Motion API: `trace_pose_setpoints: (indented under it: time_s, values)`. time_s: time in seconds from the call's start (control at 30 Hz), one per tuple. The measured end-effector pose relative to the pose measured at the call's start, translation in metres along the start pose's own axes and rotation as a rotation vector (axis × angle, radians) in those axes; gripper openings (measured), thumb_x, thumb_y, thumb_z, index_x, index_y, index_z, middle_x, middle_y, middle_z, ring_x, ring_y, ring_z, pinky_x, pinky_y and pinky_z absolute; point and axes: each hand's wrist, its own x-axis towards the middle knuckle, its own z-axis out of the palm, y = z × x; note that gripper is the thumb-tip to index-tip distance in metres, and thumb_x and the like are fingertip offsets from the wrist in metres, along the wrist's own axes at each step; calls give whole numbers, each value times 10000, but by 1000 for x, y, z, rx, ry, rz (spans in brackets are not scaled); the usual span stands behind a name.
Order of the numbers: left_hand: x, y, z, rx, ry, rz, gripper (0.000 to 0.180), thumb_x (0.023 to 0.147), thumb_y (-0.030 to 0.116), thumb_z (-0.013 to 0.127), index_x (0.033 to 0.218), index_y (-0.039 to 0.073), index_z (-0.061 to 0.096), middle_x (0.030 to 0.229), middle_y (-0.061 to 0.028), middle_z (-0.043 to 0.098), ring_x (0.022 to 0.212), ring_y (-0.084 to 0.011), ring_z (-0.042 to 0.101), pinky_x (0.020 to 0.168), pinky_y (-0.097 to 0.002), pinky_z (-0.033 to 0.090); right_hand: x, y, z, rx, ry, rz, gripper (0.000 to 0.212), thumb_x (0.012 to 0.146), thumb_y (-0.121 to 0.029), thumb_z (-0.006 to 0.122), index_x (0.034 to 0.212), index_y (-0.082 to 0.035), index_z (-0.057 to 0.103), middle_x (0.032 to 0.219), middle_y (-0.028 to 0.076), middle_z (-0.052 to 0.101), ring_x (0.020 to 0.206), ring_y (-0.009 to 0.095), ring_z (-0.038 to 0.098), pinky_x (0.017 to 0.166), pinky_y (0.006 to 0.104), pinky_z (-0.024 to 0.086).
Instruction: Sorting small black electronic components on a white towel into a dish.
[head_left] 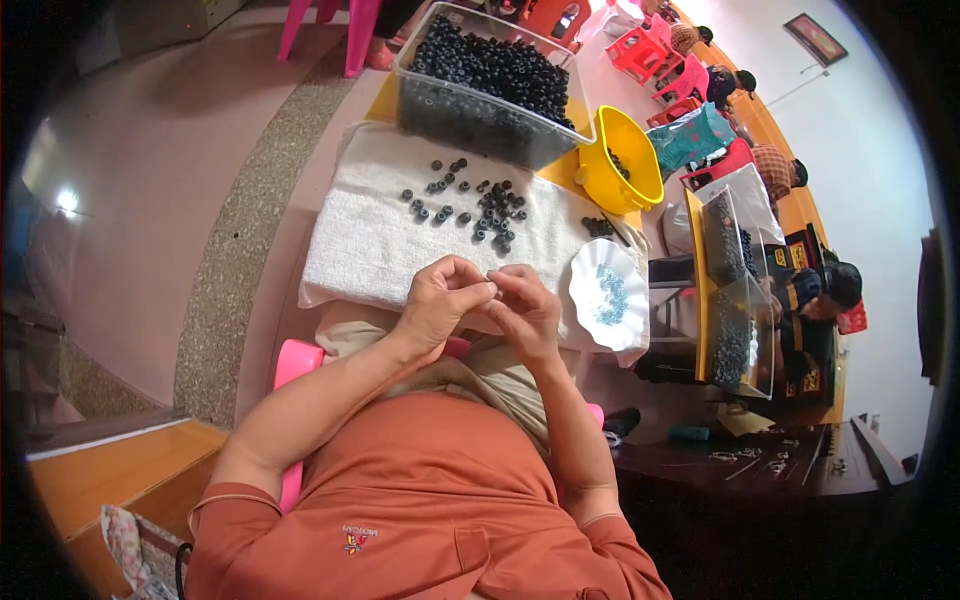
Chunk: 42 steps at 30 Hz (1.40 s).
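Observation:
My left hand [440,302] and my right hand [525,308] meet fingertip to fingertip at the near edge of a white towel [350,235]. Both are closed in a pinch; whatever is between the fingers is too small or hidden to make out. Beyond them on the towel lie several loose black ring-like pieces [500,205], short and with holes. To the right of my right hand, a white scalloped dish [590,262] holds small pale-blue, see-through bits [612,295]. Further back sits a small dark cluster of pieces [598,227].
A clear plastic bin [480,135] full of black pieces stands behind the towel. Beside it is a yellow tub [640,190]. At right, clear bins [735,300] stand on another table, where a person in a dark cap [842,285] sits. Pink and red stools [635,55] stand farther back.

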Motion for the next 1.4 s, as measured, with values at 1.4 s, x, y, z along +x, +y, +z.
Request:
trace_pose_setpoints:
  time_s: [1.4]
  values:
    - [-2, 2, 0, 84, -28, -78, 100, 910, 79, 657, 984, 17, 631, 936, -61, 670, 816, -117, 656, 750, -273, 567, 7, -14, -6, -556, 62, -300, 320, 692, 35, 772, 988, -6, 656, 908, 126, 658, 757, 204, 658, 651, 290, 525]
